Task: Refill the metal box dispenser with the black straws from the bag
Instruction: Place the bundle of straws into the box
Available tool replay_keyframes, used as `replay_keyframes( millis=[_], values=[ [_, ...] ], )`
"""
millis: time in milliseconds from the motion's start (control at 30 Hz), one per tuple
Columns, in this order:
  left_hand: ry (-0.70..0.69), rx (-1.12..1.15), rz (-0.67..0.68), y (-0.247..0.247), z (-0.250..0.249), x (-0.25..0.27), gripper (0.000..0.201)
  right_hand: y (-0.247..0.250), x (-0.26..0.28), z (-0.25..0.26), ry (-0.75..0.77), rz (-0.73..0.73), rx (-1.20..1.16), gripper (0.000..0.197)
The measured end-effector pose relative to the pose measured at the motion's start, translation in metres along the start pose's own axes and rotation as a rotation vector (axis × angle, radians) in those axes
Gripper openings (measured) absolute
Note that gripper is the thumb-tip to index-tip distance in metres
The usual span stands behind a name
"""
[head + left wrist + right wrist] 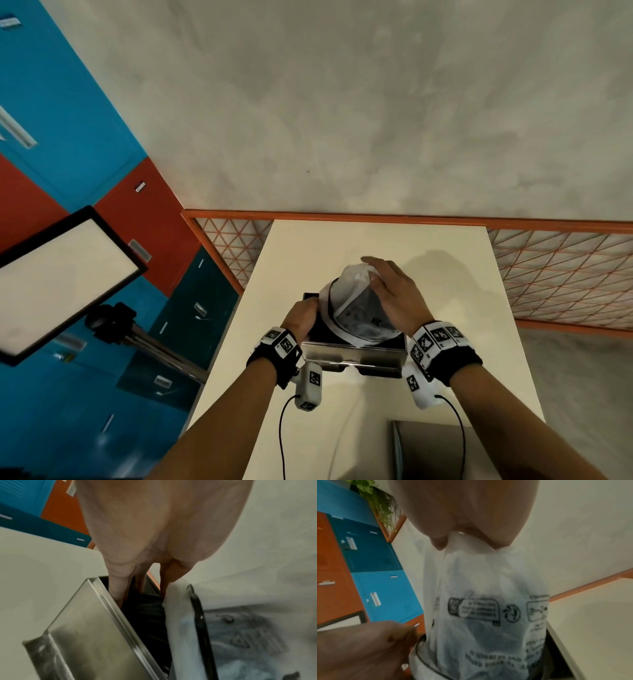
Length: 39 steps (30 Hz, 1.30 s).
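Note:
The metal box dispenser [352, 353] stands open on the cream table [376, 240]. A white printed plastic bag [349, 294] is upended with its mouth down inside the box. My right hand [394, 291] pinches the bag's gathered upper end, seen bunched under the fingers in the right wrist view [467, 513]. My left hand [303, 317] is at the box's left end. Its fingers [118, 588] reach straight down between the steel wall [85, 622] and the bag [180, 615], onto black straws [145, 608]. The fingertips are hidden.
A grey metal piece [428, 448] lies at the table's near edge. An orange lattice fence [561, 274] runs behind the table. A screen on a tripod [65, 281] and blue and red lockers [51, 120] stand to the left.

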<state>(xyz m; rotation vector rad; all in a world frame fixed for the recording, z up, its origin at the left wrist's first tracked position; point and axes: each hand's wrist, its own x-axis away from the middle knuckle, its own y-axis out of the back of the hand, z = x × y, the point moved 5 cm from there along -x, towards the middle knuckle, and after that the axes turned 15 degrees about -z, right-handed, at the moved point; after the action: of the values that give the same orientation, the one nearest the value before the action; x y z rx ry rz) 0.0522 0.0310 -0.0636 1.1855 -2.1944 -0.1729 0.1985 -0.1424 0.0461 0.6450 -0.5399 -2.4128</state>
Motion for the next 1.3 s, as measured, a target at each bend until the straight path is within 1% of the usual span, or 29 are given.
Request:
replay_keyframes(
  millis=[33,67,133,167,267,333,400,467,533,600,700,767,800,833,867,900,933,1000,1033,1100,1167,1233,1300],
  values=[
    [-0.063,-0.091,0.018,0.003,0.000,0.001,0.035,0.006,0.001,-0.003,-0.012,-0.019,-0.009,0.042],
    [-0.144,-0.175,0.043,0.005,0.001,0.002,0.041,0.012,0.004,-0.009,-0.023,-0.053,0.013,0.052],
    [-0.292,-0.344,0.090,0.009,-0.002,0.014,0.061,0.023,0.012,-0.026,-0.053,-0.120,0.090,0.074],
    [-0.341,-0.410,0.109,0.008,0.000,0.017,0.065,0.026,0.018,-0.034,-0.083,-0.126,0.112,0.081],
    [-0.494,-0.494,0.140,0.001,0.008,0.023,0.061,0.020,0.036,-0.052,-0.191,-0.046,0.173,0.094],
    [-0.571,-0.520,0.139,-0.005,0.015,0.021,0.068,0.011,0.044,-0.057,-0.229,0.009,0.197,0.100],
    [-0.588,-0.503,0.115,-0.010,0.023,0.017,0.077,0.002,0.044,-0.055,-0.235,0.044,0.183,0.100],
    [-0.596,-0.472,0.073,-0.015,0.025,0.015,0.080,-0.009,0.038,-0.046,-0.192,0.079,0.181,0.094],
    [-0.605,-0.445,0.038,-0.018,0.026,0.013,0.081,-0.019,0.031,-0.030,-0.098,0.127,0.192,0.084],
    [-0.599,-0.372,0.029,-0.020,0.025,0.011,0.086,-0.028,0.024,-0.012,0.020,0.163,0.182,0.072],
    [-0.589,-0.218,0.020,-0.017,0.021,0.009,0.091,-0.033,0.014,0.015,0.156,0.143,0.065,0.049],
    [-0.598,-0.140,0.042,-0.015,0.013,0.015,0.091,-0.033,0.009,0.025,0.202,0.111,0.008,0.042],
    [-0.584,-0.074,0.071,-0.013,0.011,0.019,0.091,-0.033,0.008,0.027,0.198,0.114,-0.011,0.045],
    [-0.607,-0.071,0.095,-0.010,0.008,0.024,0.089,-0.034,0.007,0.024,0.175,0.135,-0.013,0.051],
    [-0.566,-0.005,0.108,-0.008,0.009,0.024,0.086,-0.035,0.007,0.020,0.139,0.175,0.009,0.061],
    [-0.579,-0.016,0.118,-0.007,0.009,0.027,0.084,-0.036,0.007,0.015,0.099,0.229,0.062,0.072],
    [-0.544,-0.010,0.113,-0.008,0.012,0.025,0.080,-0.038,0.008,0.009,0.072,0.278,0.151,0.083],
    [-0.544,-0.127,0.116,-0.009,0.017,0.022,0.070,-0.041,0.011,-0.002,0.052,0.335,0.342,0.098],
    [-0.559,-0.204,0.103,-0.008,0.021,0.020,0.068,-0.042,0.012,-0.006,0.033,0.346,0.402,0.101],
    [-0.609,-0.308,0.067,-0.009,0.022,0.017,0.075,-0.044,0.015,-0.013,0.000,0.372,0.474,0.104],
    [-0.637,-0.372,0.055,-0.009,0.023,0.015,0.078,-0.046,0.017,-0.023,-0.038,0.383,0.490,0.104],
    [-0.648,-0.369,0.067,-0.010,0.024,0.015,0.077,-0.045,0.018,-0.030,-0.082,0.375,0.442,0.102],
    [-0.652,-0.346,0.060,-0.011,0.024,0.015,0.084,-0.043,0.016,-0.027,-0.056,0.375,0.429,0.095]
  ],
)
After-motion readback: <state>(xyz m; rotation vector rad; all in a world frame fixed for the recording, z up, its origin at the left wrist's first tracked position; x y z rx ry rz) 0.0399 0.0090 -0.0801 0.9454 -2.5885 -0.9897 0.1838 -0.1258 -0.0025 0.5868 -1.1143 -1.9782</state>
